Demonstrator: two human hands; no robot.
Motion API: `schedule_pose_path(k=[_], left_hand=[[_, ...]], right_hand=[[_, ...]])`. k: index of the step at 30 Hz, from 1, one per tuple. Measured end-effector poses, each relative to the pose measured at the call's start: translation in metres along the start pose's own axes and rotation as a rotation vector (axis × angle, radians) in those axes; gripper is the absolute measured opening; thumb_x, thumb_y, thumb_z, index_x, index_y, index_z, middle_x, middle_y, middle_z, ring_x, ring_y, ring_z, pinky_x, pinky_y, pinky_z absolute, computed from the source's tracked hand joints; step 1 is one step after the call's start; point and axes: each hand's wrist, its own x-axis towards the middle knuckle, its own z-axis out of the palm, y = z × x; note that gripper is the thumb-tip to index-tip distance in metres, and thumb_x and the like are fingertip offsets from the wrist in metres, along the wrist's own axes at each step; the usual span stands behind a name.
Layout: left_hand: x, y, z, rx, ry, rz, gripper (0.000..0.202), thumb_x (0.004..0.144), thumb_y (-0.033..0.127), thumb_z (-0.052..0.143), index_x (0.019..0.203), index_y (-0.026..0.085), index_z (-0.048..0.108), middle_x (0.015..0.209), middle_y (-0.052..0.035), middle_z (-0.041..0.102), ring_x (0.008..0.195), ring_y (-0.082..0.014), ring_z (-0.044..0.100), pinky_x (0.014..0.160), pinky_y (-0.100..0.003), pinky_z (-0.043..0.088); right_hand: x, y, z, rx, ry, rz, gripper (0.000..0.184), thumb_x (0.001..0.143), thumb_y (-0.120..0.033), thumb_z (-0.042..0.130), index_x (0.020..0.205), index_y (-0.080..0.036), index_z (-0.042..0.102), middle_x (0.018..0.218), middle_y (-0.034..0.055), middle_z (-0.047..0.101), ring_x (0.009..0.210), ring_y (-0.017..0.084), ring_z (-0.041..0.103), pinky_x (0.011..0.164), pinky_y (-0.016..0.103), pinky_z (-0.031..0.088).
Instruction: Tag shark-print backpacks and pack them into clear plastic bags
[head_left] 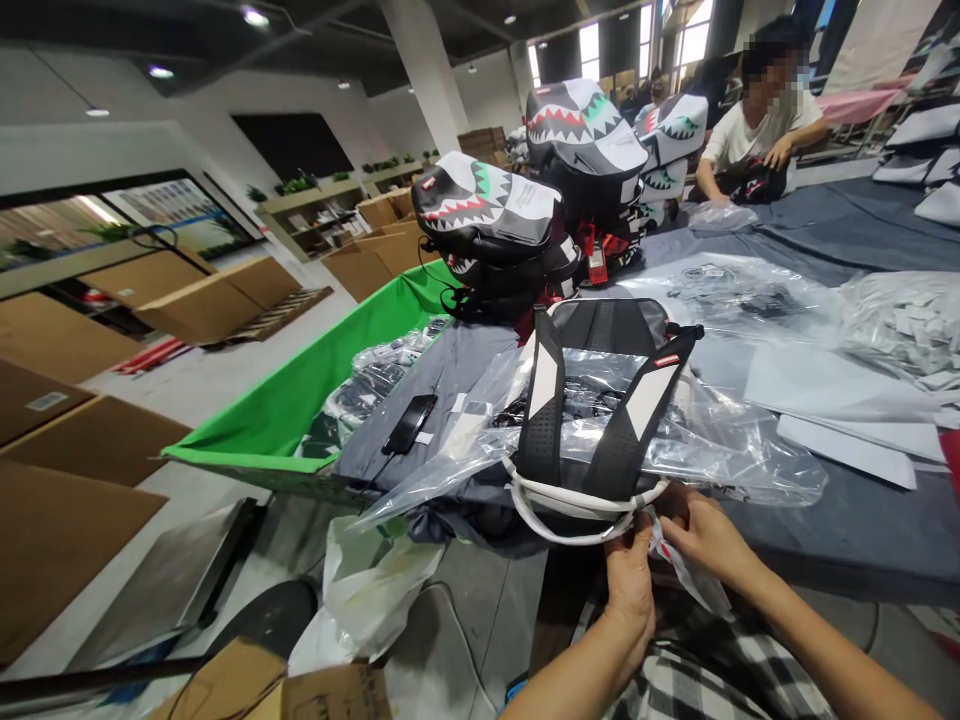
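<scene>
A black and grey backpack (541, 430) lies back side up near the table edge, its padded shoulder straps with white patches facing me. White piping loops round its near end. Clear plastic bags (750, 450) lie under and about it. My left hand (631, 580) is closed at the backpack's near edge, just below the piping. Close beside it, my right hand (709, 535) is closed in a pinch at a thin whitish strip (694, 580) with a red mark, which hangs over the edge. Its fingertips are partly hidden behind the backpack.
Stacked shark-mouth backpacks (487, 205) stand at the back. A green-lined bin (277, 400) with bagged items is left, near a black phone (409, 425). White sheets (832, 385) and a pale heap (907, 320) lie right. Another person (757, 130) handles a dark item across the table.
</scene>
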Motion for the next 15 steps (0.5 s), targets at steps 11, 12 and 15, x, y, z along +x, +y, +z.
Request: schedule_pose_path(k=[11,12,15], left_hand=[[0.007,-0.002,-0.004,-0.029,0.024,-0.142,0.076,0.04,0.062,0.095,0.102,0.022,0.073,0.119,-0.0122,0.074,0.124,-0.0346,0.063,0.118,-0.05,0.039],[0.006,0.001,-0.005,0.012,0.007,-0.138,0.077,0.042,0.063,0.094,0.103,0.022,0.073,0.121,-0.013,0.073,0.128,-0.0353,0.061,0.12,-0.049,0.037],[-0.007,0.012,-0.015,0.149,-0.144,-0.077,0.066,0.055,0.064,0.089,0.108,0.027,0.074,0.127,-0.0128,0.071,0.133,-0.0331,0.057,0.12,-0.042,0.037]], right_hand=[[-0.005,-0.019,0.004,0.712,-0.465,0.311,0.064,0.078,-0.084,0.06,0.067,-0.021,0.052,0.045,-0.0094,0.025,0.045,0.007,0.014,0.048,0.024,0.015],[-0.005,-0.019,0.004,0.76,-0.475,0.327,0.063,0.075,-0.085,0.063,0.071,-0.022,0.054,0.046,-0.0108,0.02,0.045,0.006,0.01,0.047,0.024,0.013],[-0.015,-0.012,0.002,0.806,-0.522,0.333,0.066,0.07,-0.089,0.063,0.074,-0.023,0.057,0.042,-0.0115,0.014,0.041,0.005,0.008,0.043,0.023,0.013]])
